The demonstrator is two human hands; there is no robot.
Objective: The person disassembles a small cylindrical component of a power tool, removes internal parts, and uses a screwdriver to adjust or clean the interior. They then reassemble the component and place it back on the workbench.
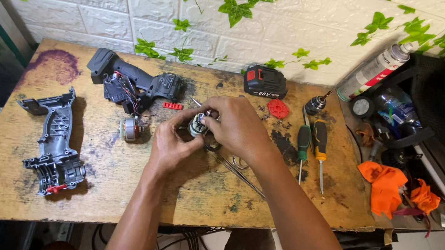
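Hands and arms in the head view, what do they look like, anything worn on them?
Both are bare: the left hand and right hand wear no gloves, and no rings, watch or bracelets show. Both forearms are uncovered as far as the bottom edge of the picture, with no sleeve in view. No cables, straps or markings appear on either arm.

Both hands are closing round a small metal part (198, 125) over the wooden table (104, 195), and the right hand (240, 126) is covering most of it, so its shape is staying unclear. The left hand (171, 145) is hiding its lower side. Just right of that part, thin metal tools (241, 172) are running under the right forearm, their ends concealed. Farther right, beyond the table's edge, the dark shelf (416, 102) is blurring into clutter too small to identify.
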